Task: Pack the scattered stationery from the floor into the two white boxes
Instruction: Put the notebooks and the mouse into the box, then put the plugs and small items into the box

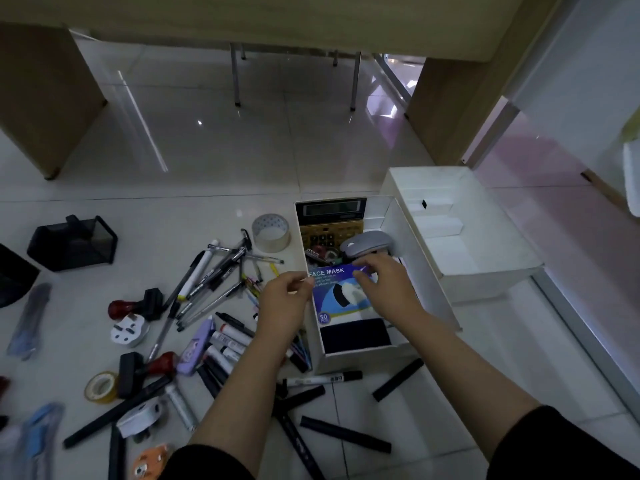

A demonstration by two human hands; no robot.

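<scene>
Glossy pale tiled floor (214,150) with light streaks, wooden desk panels (45,98), metal chair legs (236,77) behind, dim room

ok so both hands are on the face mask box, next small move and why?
Probably press the face mask box down flat into the nearer white box and let go. Both the left hand and right hand hold its edges, and it already sits inside, beside the calculator and mouse. Pens on the floor come after.
</scene>
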